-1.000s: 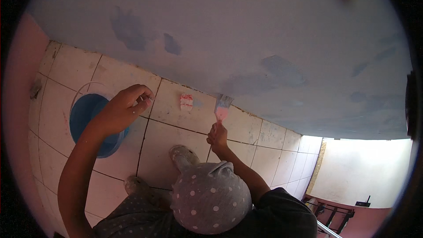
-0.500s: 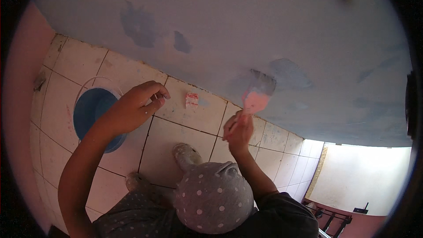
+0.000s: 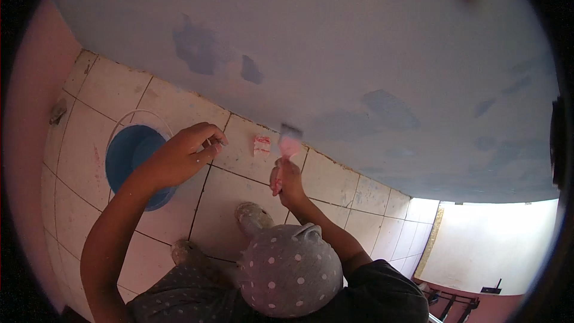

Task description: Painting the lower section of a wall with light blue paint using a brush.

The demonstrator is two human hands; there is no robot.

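Observation:
My right hand grips a wide paintbrush by its pink handle, with its blurred grey bristles low at the foot of the grey-blue painted wall. My left hand is held curled above the tiled floor, its fingertips close together; what lies in them, if anything, is too small to make out. Beneath that hand and partly hidden by my forearm is a blue bucket with a pale wire handle. A crumpled white-and-red scrap lies on the tiles between my hands.
A pink wall rises at the left, a grey lump at its foot. My stained shoes and grey dotted fabric fill the lower middle. A white door-like panel and dark metal bars appear lower right.
The paintbrush rose up and right onto the wall half a second ago and has since come back down and left to the wall's foot. My left hand has shifted slightly.

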